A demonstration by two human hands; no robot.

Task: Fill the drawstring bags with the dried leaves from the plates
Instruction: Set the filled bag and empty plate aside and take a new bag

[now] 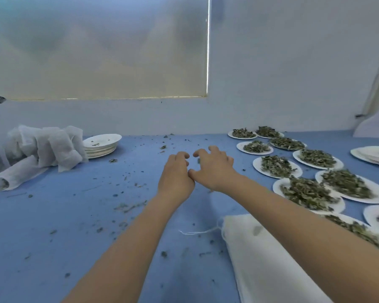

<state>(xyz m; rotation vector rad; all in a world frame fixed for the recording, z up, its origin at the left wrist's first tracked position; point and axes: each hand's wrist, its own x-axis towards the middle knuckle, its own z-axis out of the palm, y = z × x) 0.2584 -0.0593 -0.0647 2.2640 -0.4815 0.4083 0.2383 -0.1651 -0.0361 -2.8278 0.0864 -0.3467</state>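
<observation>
My left hand and my right hand reach out side by side over the blue table, thumbs touching. The fingers of both are bent, tips down towards the table top, and they hold nothing that I can see. A small leaf scrap lies between the fingertips. Several white plates heaped with dried green leaves stand in rows right of my right hand. A flat pile of empty white drawstring bags lies near the front, partly under my right forearm, with a loose string trailing left.
Filled white mesh bags are heaped at the far left, one lying on its side. A stack of empty plates stands beside them, another stack at the far right. Leaf crumbs are scattered over the table. A white wall runs behind.
</observation>
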